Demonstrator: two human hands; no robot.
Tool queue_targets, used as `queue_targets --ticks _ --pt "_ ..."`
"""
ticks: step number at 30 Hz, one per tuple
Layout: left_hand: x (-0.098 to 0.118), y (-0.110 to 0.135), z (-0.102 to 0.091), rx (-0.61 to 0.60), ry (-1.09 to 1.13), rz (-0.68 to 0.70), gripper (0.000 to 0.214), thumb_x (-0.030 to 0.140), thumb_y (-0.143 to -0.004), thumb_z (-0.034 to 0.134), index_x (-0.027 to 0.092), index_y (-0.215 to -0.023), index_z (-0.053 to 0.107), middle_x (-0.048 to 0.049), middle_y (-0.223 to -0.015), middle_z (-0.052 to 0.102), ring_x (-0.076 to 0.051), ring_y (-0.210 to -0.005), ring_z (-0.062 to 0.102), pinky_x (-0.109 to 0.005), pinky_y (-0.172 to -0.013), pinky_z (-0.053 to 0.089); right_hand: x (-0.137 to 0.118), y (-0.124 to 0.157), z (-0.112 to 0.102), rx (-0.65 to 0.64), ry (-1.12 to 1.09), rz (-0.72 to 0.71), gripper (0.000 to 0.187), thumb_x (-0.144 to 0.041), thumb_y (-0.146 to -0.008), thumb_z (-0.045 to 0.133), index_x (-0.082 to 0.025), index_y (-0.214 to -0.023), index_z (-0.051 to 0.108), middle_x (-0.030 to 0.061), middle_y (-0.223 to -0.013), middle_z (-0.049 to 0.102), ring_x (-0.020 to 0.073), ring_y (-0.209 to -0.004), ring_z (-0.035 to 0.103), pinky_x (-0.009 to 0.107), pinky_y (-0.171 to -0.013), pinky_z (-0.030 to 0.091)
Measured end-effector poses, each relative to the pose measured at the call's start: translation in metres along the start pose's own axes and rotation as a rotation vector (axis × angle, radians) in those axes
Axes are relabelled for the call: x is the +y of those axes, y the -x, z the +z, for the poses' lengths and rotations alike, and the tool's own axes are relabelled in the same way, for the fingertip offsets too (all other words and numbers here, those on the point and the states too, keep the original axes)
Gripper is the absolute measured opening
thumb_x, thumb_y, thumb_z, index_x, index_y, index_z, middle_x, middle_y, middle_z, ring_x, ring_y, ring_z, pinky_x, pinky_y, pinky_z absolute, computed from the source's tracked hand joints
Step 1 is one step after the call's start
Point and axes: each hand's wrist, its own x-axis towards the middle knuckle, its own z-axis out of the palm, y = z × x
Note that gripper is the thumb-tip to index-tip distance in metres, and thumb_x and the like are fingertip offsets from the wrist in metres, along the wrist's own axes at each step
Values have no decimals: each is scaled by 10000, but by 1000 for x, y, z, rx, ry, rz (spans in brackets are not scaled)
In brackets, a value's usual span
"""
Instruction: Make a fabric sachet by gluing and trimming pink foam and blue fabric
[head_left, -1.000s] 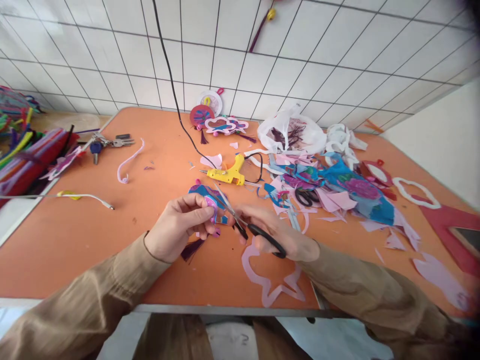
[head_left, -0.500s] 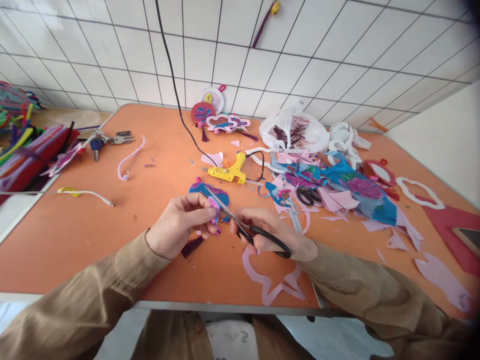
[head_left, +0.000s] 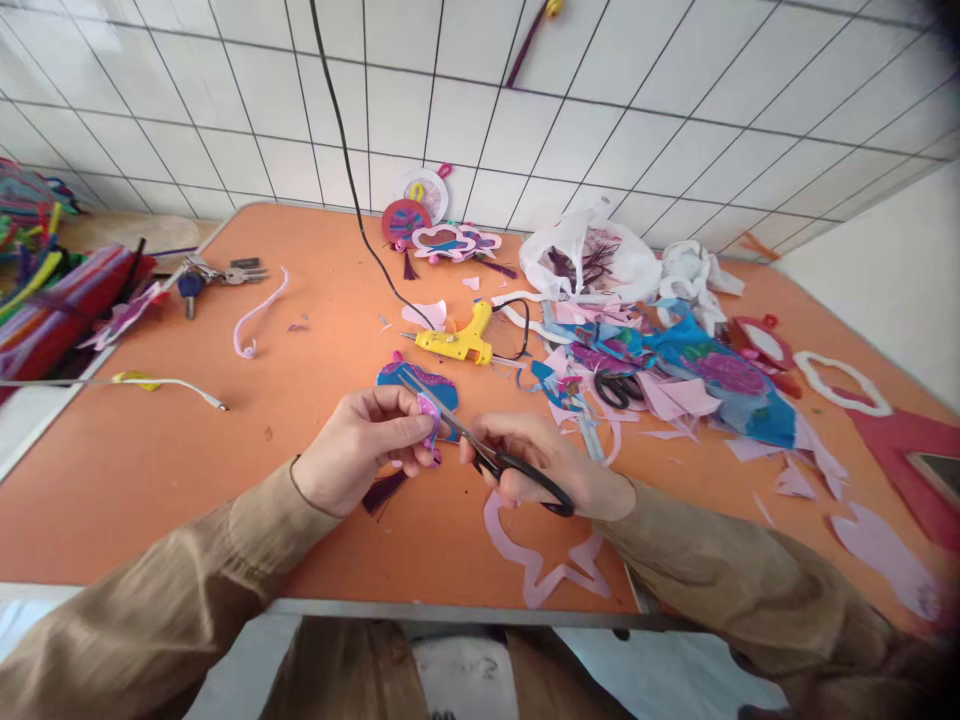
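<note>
My left hand (head_left: 360,445) is closed on a small blue and pink craft ornament (head_left: 420,390) with a dark purple tassel (head_left: 382,492) hanging below it. My right hand (head_left: 551,465) grips black-handled scissors (head_left: 487,455); their blades reach up and left across the ornament's pink edge. Both hands hover just above the orange table (head_left: 150,480), near its front edge. A pink paper offcut (head_left: 536,560) lies under my right wrist.
A yellow glue gun (head_left: 454,342) with a black cord lies behind the ornament. Paper and fabric scraps (head_left: 675,375), another pair of scissors (head_left: 615,388) and a plastic bag (head_left: 589,262) crowd the right. Keys (head_left: 214,275), a white cable (head_left: 165,385) and pipe cleaners (head_left: 52,300) sit left.
The scissor blades have slid slightly further left along the ornament's edge. My hands stay almost where they were.
</note>
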Motion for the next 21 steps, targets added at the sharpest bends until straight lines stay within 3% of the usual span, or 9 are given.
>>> queue_targets --ticks 5,21 --pt "1 1 1 6 -17 -8 324 334 -556 882 125 -637 647 -35 -584 692 -89 -458 592 -161 -432 457 -3 0 2 24 5 25 597 -681 -687 694 -133 -879 557 -39 -656 473 60 -526 414 191 -468 311" --pt "2 -1 -2 -13 -3 -5 322 321 -568 871 131 -639 621 -21 -557 679 -87 -435 591 -145 -399 458 -8 2 3 44 74 73 397 -510 -772 682 -142 -841 549 -58 -583 448 56 -475 425 179 -431 323"
